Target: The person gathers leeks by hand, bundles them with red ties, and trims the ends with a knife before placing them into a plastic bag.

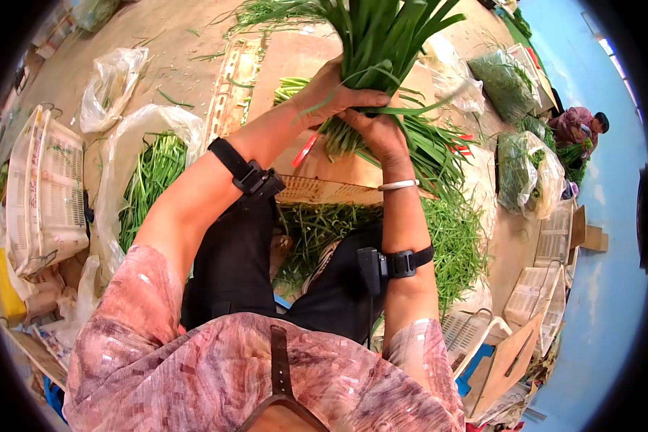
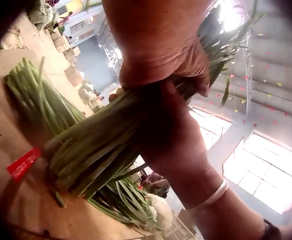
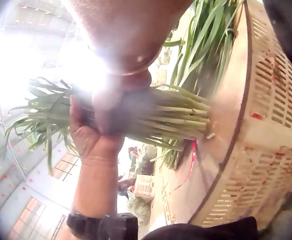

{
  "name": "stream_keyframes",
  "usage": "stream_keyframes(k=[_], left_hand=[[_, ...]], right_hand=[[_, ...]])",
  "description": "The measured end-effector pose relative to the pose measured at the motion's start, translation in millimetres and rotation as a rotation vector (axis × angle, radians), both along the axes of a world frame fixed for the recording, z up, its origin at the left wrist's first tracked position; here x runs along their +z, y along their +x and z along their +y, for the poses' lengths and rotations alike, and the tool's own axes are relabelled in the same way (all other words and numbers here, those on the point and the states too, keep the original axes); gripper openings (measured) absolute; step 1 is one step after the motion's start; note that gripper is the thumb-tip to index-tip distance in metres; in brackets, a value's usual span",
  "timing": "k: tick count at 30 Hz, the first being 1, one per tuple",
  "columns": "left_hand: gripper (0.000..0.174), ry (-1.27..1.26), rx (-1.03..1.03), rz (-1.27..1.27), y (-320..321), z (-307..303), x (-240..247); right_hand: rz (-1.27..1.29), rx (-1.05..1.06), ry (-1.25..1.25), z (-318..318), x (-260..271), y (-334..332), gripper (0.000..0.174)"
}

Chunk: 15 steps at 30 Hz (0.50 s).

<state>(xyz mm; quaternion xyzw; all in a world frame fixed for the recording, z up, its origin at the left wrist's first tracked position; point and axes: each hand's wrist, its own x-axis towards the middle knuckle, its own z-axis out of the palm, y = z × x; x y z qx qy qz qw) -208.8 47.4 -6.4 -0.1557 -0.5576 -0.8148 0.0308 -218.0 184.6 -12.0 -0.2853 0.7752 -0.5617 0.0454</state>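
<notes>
Both hands grip a bunch of long green leafy stalks (image 1: 381, 43) (image 2: 98, 147) (image 3: 171, 114), held above a board. My left hand (image 1: 331, 95) (image 2: 161, 55) (image 3: 97, 142) wraps one side, thumb across the stalks. Close against it, my right hand (image 1: 383, 135) (image 2: 183, 150) (image 3: 128, 90), with a pale bracelet at the wrist, curls round the other side. In the head view the leaves fan away from me and the cut ends point back. Beside those ends is a red strip (image 1: 304, 150) (image 2: 23, 164) (image 3: 193, 152). Parts of the fingers are hidden.
The board rests on a plastic crate (image 1: 324, 190) (image 3: 273, 117). More stalks (image 1: 439, 155) (image 2: 41, 100) (image 3: 206, 45) lie beside the bunch. Loose greens (image 1: 450, 252) surround the crate's right. An open plastic bag (image 1: 109, 173) holds greens at left. A person (image 1: 574, 129) is at far right.
</notes>
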Motion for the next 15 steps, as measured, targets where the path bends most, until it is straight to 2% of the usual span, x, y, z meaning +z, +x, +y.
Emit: stream_keyframes(k=[1, 2, 4, 6, 7, 8, 10, 11, 15], left_hand=[[0.059, -0.135, 0.038, 0.116, -6, 4, 3], [0.059, -0.135, 0.036, 0.117, -11, 7, 9], [0.054, -0.789, 0.327, 0.513, -21, 17, 32], [0.056, -0.938, 0.355, 0.670, -28, 33, 49], [0.062, -1.069, 0.330, 0.537, -38, 47, 53], [0.068, -1.195, 0.304, 0.400, -45, 59, 55], [0.089, -1.062, 0.200, 0.242, -19, 78, 87], [0.113, -0.947, 0.091, 0.241, -15, 85, 95], [0.122, -0.863, 0.173, 0.291, 15, 96, 117]], right_hand=[[0.069, -0.064, -0.020, 2, 7, 2, 0.049], [0.138, -0.127, -0.039, 3, 11, 4, 0.051], [0.042, -0.090, -0.136, 10, 12, 5, 0.052], [-0.073, -0.132, -0.460, 16, 20, 13, 0.054], [-0.200, -0.108, -0.656, 19, 19, 15, 0.051], [-0.191, -0.113, -0.659, 23, 20, 17, 0.051], [-0.322, -0.101, -0.962, 33, 19, 24, 0.045], [-0.368, -0.026, -1.048, 43, 14, 27, 0.040], [-0.449, -0.092, -1.231, 76, 2, 52, 0.038]])
